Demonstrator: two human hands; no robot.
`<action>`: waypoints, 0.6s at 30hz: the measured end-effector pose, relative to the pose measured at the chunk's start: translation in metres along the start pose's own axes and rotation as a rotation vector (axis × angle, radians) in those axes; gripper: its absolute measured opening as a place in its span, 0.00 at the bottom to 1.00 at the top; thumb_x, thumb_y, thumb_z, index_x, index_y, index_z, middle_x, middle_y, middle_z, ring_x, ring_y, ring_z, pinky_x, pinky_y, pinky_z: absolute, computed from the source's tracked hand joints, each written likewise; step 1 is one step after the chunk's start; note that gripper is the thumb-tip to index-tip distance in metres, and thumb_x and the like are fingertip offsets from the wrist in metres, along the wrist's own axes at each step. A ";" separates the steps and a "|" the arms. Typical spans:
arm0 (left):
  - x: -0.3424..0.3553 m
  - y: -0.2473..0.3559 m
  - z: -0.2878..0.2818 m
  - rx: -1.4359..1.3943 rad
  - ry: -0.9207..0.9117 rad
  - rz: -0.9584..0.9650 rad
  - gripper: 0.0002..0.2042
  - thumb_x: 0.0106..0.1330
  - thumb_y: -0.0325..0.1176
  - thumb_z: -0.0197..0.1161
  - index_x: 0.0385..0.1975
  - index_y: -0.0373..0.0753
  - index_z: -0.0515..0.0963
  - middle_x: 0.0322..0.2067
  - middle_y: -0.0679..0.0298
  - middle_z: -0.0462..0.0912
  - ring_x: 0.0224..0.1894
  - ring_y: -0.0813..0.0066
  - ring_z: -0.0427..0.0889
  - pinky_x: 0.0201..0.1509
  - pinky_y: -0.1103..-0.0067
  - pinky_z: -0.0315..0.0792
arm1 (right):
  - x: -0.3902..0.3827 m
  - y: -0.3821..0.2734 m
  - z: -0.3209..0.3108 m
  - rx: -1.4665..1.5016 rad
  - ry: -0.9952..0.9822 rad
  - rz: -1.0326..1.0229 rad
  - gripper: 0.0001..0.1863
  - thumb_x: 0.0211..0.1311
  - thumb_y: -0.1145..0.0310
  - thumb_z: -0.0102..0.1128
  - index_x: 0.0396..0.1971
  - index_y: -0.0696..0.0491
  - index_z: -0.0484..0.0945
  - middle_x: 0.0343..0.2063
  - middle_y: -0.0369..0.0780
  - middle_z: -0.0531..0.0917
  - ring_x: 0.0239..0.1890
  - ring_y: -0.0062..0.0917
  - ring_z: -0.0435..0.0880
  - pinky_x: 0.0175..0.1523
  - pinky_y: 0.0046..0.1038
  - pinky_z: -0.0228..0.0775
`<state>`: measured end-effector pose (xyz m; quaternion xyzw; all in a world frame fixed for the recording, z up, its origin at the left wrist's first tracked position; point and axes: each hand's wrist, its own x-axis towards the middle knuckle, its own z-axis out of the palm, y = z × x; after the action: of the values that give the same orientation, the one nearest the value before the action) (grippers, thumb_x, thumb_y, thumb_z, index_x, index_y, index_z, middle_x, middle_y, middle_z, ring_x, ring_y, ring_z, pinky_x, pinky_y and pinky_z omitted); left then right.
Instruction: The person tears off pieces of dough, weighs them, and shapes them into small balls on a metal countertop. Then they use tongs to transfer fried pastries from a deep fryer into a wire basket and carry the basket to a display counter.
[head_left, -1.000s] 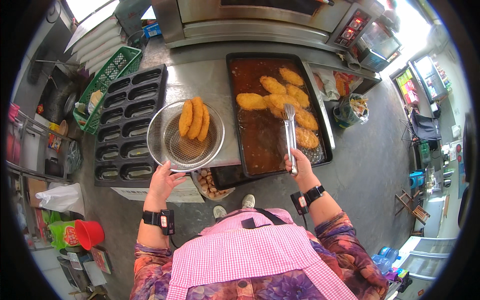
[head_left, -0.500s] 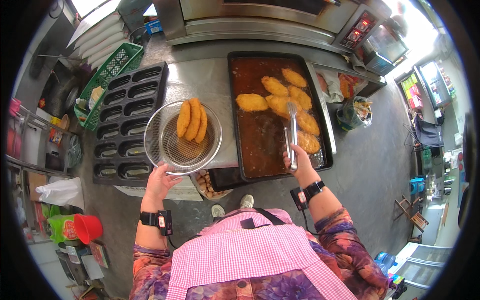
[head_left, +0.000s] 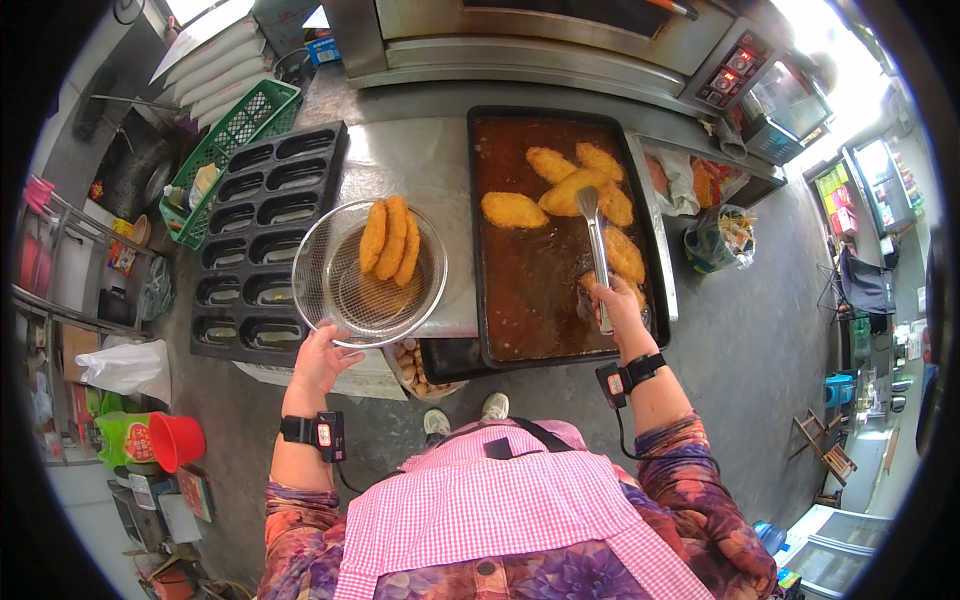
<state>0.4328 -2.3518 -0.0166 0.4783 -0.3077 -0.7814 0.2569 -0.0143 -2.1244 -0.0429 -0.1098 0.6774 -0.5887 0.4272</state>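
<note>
My left hand (head_left: 322,355) grips the near rim of a round steel mesh strainer (head_left: 330,270), in which several golden fried pieces (head_left: 398,240) lie grouped. My right hand (head_left: 615,300) is closed on steel tongs (head_left: 598,245), whose tips reach a golden piece (head_left: 565,195) in the upper right of a black tray (head_left: 520,300) of brown oil. Several more fried pieces (head_left: 512,209) float there; part of the lowest is hidden by my hand and the tongs.
A black moulded pan (head_left: 255,190) lies left of the strainer, beside a green crate (head_left: 265,95). The steel oven (head_left: 560,55) stands behind the counter (head_left: 400,140). A lined bin (head_left: 720,240) is right of the tray, a red bucket (head_left: 178,440) at lower left.
My right hand and tongs have moved slightly right and up, the tips reaching further onto the pieces. My left hand still holds the strainer. The whole view has shifted slightly.
</note>
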 end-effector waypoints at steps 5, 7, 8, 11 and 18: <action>-0.001 0.000 0.006 0.013 0.017 0.007 0.19 0.64 0.37 0.52 0.52 0.36 0.65 0.46 0.52 0.74 0.43 0.55 0.80 0.47 0.60 0.77 | 0.003 -0.005 -0.009 0.308 -0.033 0.221 0.08 0.61 0.63 0.57 0.34 0.52 0.73 0.16 0.34 0.74 0.13 0.17 0.71 0.15 0.19 0.62; -0.002 0.000 0.007 0.008 -0.002 0.013 0.19 0.64 0.37 0.52 0.52 0.36 0.65 0.46 0.52 0.74 0.43 0.55 0.80 0.47 0.61 0.77 | 0.003 -0.005 -0.013 0.378 -0.066 0.286 0.10 0.62 0.62 0.55 0.34 0.52 0.71 0.18 0.36 0.75 0.12 0.18 0.70 0.15 0.18 0.62; -0.002 0.000 0.007 0.014 0.003 0.021 0.19 0.64 0.37 0.51 0.52 0.36 0.65 0.46 0.52 0.74 0.43 0.55 0.80 0.46 0.61 0.77 | 0.004 -0.004 -0.015 0.414 -0.083 0.320 0.10 0.63 0.61 0.54 0.35 0.53 0.70 0.19 0.36 0.75 0.12 0.18 0.70 0.14 0.18 0.62; -0.002 -0.001 0.007 0.014 0.017 0.020 0.19 0.64 0.36 0.51 0.52 0.35 0.64 0.46 0.52 0.75 0.43 0.54 0.80 0.45 0.61 0.78 | 0.014 -0.005 -0.016 0.400 -0.102 0.337 0.12 0.63 0.61 0.54 0.39 0.53 0.71 0.19 0.37 0.75 0.13 0.18 0.70 0.14 0.18 0.62; 0.003 -0.001 0.001 -0.016 0.032 0.000 0.25 0.62 0.34 0.51 0.59 0.34 0.56 0.46 0.49 0.72 0.44 0.53 0.80 0.46 0.60 0.78 | 0.051 -0.015 -0.013 0.462 -0.121 0.404 0.10 0.63 0.61 0.53 0.38 0.52 0.72 0.19 0.37 0.75 0.14 0.18 0.70 0.15 0.17 0.61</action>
<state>0.4304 -2.3528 -0.0192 0.4885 -0.2976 -0.7760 0.2657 -0.0598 -2.1522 -0.0534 0.0923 0.5071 -0.6226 0.5889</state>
